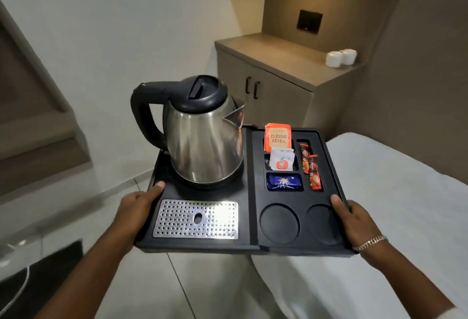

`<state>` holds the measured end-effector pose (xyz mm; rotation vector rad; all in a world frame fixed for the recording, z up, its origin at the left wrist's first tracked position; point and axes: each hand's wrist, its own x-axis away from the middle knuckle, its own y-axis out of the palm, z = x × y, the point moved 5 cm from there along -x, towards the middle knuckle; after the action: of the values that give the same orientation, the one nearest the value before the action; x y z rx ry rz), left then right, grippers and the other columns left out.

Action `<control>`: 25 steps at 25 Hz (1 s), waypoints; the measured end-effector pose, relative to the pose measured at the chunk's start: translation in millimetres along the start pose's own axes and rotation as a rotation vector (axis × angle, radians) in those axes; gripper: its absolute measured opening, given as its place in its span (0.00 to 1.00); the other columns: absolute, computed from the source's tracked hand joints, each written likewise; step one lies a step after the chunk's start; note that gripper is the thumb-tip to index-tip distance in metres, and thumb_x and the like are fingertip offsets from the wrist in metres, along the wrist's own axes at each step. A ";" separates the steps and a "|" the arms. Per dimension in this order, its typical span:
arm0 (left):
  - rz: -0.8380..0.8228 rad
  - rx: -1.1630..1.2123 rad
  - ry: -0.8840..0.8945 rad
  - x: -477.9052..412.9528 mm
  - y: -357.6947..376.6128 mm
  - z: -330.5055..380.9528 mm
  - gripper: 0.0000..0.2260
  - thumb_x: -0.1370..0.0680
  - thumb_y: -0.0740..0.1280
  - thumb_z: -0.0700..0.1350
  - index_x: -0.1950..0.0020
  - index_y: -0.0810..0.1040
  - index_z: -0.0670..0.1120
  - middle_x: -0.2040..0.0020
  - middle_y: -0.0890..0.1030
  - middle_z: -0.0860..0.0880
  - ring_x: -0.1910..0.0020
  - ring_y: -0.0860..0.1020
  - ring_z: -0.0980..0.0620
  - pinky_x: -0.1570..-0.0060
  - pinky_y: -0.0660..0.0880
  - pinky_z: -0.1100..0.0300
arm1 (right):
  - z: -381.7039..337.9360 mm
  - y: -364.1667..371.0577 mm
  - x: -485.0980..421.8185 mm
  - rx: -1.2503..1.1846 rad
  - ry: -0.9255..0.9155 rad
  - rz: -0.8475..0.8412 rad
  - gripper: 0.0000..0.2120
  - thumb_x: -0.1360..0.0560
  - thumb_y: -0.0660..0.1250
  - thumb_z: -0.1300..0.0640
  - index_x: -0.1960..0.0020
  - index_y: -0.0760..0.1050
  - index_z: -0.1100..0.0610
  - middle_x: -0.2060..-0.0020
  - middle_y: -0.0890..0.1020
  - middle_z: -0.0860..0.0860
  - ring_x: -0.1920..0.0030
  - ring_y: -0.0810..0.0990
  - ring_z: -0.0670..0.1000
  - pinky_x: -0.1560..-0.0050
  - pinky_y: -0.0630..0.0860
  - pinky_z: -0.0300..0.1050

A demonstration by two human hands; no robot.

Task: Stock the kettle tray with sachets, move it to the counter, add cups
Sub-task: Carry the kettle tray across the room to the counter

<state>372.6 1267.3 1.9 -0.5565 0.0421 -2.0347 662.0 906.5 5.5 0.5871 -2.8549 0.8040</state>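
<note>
I hold a black kettle tray [249, 217] in the air in front of me. My left hand [138, 204] grips its left edge, thumb on top, and my right hand [354, 220] grips its right edge. A steel kettle [200, 136] with a black lid and handle stands on the tray's left half, behind a perforated metal drip plate [196, 218]. The right half's compartments hold an orange tea sachet [277, 137], white sachets [281, 158], a blue sachet [284, 182] and red stick sachets [311, 166]. Two round cup recesses [279, 222] hold nothing. Two white cups [340, 57] stand upside down on the counter [278, 52].
The brown counter tops a cabinet with two black door handles [252, 88], ahead and to the right. A black wall switch [309, 21] sits above it. A white bed [392, 192] lies under and right of the tray. Tiled floor [182, 280] runs below, a dark mat [45, 268] at lower left.
</note>
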 end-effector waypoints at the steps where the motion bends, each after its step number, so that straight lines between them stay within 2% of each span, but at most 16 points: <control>1: 0.009 -0.006 -0.003 -22.2 -7.6 5.8 0.27 0.30 0.70 0.60 0.54 0.81 0.34 0.64 0.86 0.39 0.61 0.84 0.37 0.55 0.79 0.46 | -14.6 19.7 -20.4 0.010 0.002 -0.014 0.26 0.26 0.60 0.39 0.58 0.75 0.64 0.59 0.82 0.63 0.57 0.80 0.62 0.58 0.74 0.52; 5: 0.027 0.022 -0.002 -124.4 -55.8 36.0 0.28 0.31 0.71 0.61 0.54 0.81 0.34 0.64 0.86 0.39 0.61 0.84 0.36 0.53 0.80 0.44 | -66.0 110.0 -76.5 0.004 0.001 -0.042 0.24 0.26 0.59 0.38 0.57 0.76 0.59 0.59 0.82 0.57 0.57 0.80 0.58 0.56 0.76 0.52; 10: 0.024 0.012 -0.005 -239.6 -143.8 85.6 0.28 0.31 0.71 0.61 0.54 0.81 0.33 0.67 0.86 0.41 0.65 0.84 0.39 0.59 0.80 0.49 | -156.1 219.9 -117.8 -0.005 0.006 -0.056 0.20 0.26 0.59 0.38 0.58 0.76 0.55 0.58 0.82 0.55 0.58 0.79 0.54 0.59 0.75 0.49; 15: 0.029 0.002 -0.001 -340.8 -191.1 125.6 0.30 0.31 0.72 0.60 0.52 0.79 0.31 0.63 0.86 0.38 0.60 0.84 0.35 0.52 0.80 0.42 | -224.8 301.6 -168.1 -0.086 0.009 -0.055 0.19 0.26 0.62 0.41 0.54 0.77 0.58 0.56 0.82 0.57 0.54 0.80 0.56 0.48 0.76 0.55; 17: 0.026 -0.026 -0.006 -386.1 -199.4 135.9 0.30 0.31 0.72 0.60 0.52 0.79 0.30 0.63 0.86 0.37 0.61 0.84 0.34 0.52 0.80 0.42 | -240.1 332.4 -192.7 -0.097 0.024 -0.041 0.20 0.26 0.63 0.43 0.53 0.78 0.61 0.56 0.83 0.59 0.54 0.80 0.58 0.47 0.77 0.56; 19: 0.008 -0.031 0.007 -433.0 -200.3 158.4 0.29 0.31 0.72 0.59 0.52 0.80 0.31 0.64 0.86 0.38 0.62 0.84 0.35 0.56 0.80 0.44 | -260.4 357.6 -223.8 -0.085 0.018 -0.011 0.22 0.26 0.63 0.43 0.54 0.77 0.64 0.56 0.82 0.61 0.58 0.79 0.57 0.54 0.76 0.51; 21: -0.023 -0.045 0.003 -483.3 -193.7 186.8 0.27 0.30 0.71 0.59 0.54 0.81 0.32 0.66 0.86 0.39 0.64 0.84 0.37 0.61 0.80 0.50 | -283.4 371.2 -266.4 -0.084 0.006 0.044 0.25 0.26 0.63 0.44 0.55 0.76 0.68 0.56 0.82 0.67 0.59 0.79 0.61 0.58 0.74 0.49; 23: -0.023 -0.058 0.024 -530.0 -184.0 228.8 0.25 0.29 0.71 0.59 0.56 0.82 0.34 0.68 0.86 0.40 0.66 0.84 0.38 0.63 0.78 0.53 | -321.7 382.0 -312.7 -0.067 0.004 0.057 0.25 0.26 0.63 0.44 0.55 0.76 0.69 0.57 0.81 0.68 0.57 0.80 0.65 0.54 0.75 0.53; 25: -0.053 -0.025 0.057 -583.4 -172.7 284.0 0.23 0.29 0.71 0.58 0.58 0.82 0.36 0.69 0.85 0.41 0.69 0.84 0.41 0.67 0.76 0.55 | -369.8 388.0 -366.9 -0.091 -0.003 0.075 0.24 0.26 0.63 0.42 0.56 0.77 0.65 0.59 0.82 0.63 0.58 0.80 0.63 0.50 0.77 0.57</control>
<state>583.3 1899.4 85.4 -0.5197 0.0876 -2.1043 847.8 1526.8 56.7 0.4732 -2.9137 0.6800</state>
